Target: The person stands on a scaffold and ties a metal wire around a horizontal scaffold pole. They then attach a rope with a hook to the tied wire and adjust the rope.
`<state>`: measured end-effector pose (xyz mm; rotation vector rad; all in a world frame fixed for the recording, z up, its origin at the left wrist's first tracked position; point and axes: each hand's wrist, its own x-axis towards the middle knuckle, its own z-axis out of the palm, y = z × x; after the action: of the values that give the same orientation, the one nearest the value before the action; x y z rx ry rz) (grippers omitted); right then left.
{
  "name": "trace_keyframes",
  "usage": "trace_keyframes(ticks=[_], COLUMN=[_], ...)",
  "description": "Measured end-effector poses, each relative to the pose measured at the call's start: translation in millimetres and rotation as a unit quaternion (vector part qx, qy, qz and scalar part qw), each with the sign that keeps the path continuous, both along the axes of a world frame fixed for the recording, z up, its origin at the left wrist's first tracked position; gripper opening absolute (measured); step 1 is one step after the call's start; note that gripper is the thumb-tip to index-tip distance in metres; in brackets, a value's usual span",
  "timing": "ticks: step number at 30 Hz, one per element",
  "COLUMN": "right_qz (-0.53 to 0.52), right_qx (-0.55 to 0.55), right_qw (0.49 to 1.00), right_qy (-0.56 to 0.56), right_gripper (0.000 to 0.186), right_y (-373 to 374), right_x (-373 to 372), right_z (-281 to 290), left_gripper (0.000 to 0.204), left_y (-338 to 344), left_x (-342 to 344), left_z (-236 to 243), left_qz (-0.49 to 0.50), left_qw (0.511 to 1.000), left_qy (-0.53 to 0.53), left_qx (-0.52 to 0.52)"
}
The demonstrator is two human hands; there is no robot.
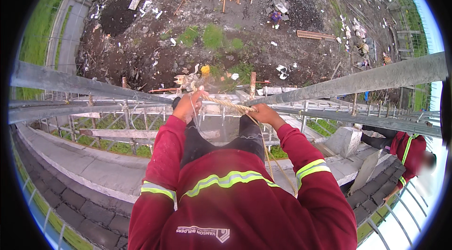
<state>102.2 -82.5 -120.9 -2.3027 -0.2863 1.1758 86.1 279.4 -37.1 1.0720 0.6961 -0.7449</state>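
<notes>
I log: left grip (189,105) and right grip (266,114) clenched on twisted beige fibre rope (229,104); crumpled yellow object (205,70) beyond it.

Your left arm (162,155) and right arm (305,151) reach out in front of you, with your left hand (188,105) curled and a bit farther away than your curled right hand (267,114).
</notes>
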Motion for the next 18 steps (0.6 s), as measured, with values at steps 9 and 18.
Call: trace_keyframes(ticks=[9,18], right_qz=[0.073,0.168], right_qx=[-0.014,-0.107], right_qw=[0.997,0.975], right_qy=[0.017,0.095], right_gripper=[0.057,0.058], right_y=[59.0,72.0], right_x=[12.9,31.7], right_z=[-27.6,-78.9], left_gripper=[0.033,0.039], left_y=[108.4,241.9], left_x=[-109.7,-127.6], left_z=[73.7,227.9], left_qz=[0.248,0.339], left_qw=[0.907,0.658], left_qy=[-0.158,-0.169], left_qx=[0.301,0.651])
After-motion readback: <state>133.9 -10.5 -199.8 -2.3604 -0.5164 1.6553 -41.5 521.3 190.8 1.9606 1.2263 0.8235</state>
